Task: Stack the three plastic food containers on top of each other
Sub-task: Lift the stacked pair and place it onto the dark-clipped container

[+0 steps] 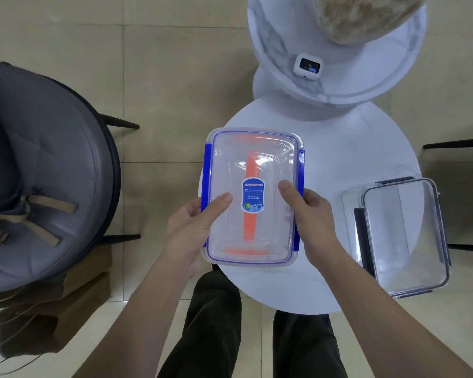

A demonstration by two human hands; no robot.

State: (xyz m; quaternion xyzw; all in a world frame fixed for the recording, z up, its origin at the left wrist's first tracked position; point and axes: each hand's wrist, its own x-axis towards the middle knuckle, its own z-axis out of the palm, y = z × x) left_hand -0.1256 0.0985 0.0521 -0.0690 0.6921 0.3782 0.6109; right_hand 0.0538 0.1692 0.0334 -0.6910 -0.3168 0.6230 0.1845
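I hold a clear container with blue side clips (271, 165) and a blue label on its lid. Through it shows an orange-trimmed container (251, 227) directly beneath it. My left hand (194, 225) grips the blue-clipped container's left edge, thumb on the lid. On the right edge sits my right hand (309, 214), thumb also on the lid. A third clear container with dark grey clips (402, 236) rests at the right rim of the round white table (339, 165), partly overhanging it.
A taller round marble table (380, 85) stands behind, carrying a small white device (308, 65) and a beige round object (361, 15). A grey cushioned chair (38, 170) is at the left, brown paper bags (74, 304) below it. My dark trouser legs are under the table's near edge.
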